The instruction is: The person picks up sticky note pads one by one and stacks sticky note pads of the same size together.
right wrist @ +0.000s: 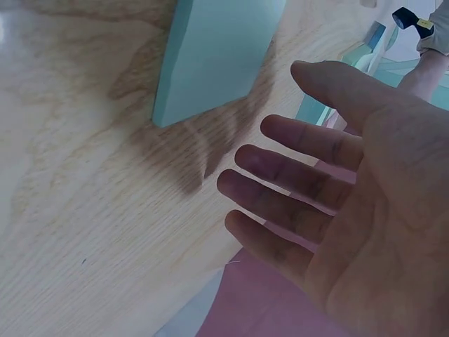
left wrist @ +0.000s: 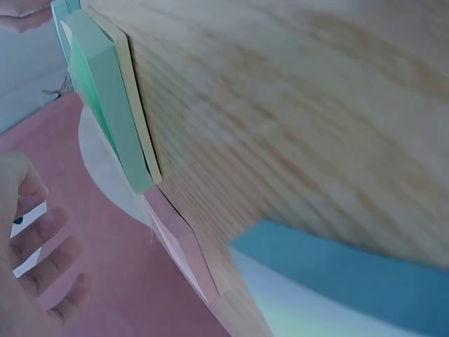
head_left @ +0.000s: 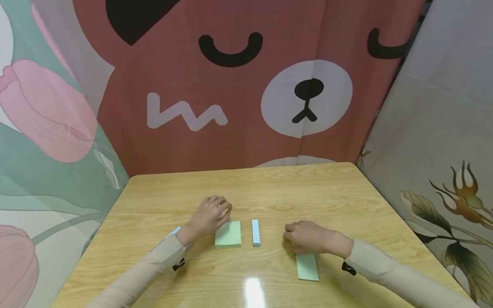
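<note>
Half-hidden blue pad (head_left: 174, 231) peeks past the left wrist (head_left: 186, 235); left hand (head_left: 208, 215), loosely curled, empty, by the square green pad (head_left: 228, 236). Slim blue pad (head_left: 256, 233) lies between, probably handy for both; right hand (head_left: 309, 237), fingers extended, empty, beside the narrow green pad (head_left: 307, 268).

The bench (head_left: 185, 184) looks like pale wood with streaked grain, smooth and lightly varnished, throwing back a glossy white glare near the front. The square green pad (head_left: 227, 234) appears to be paper, matt and smooth on its face, and the blue strip (head_left: 256, 233) has the same dull, papery look. The narrow green pad (head_left: 307, 268) also looks like matt paper, flat and smooth, with clean-cut edges. The back curtain (head_left: 185, 149) is printed cloth, matt and faintly creased; the right curtain (head_left: 431, 128) is similar fabric. The sleeves (head_left: 385, 267) are matt woven-looking cloth, softly wrinkled.
</note>
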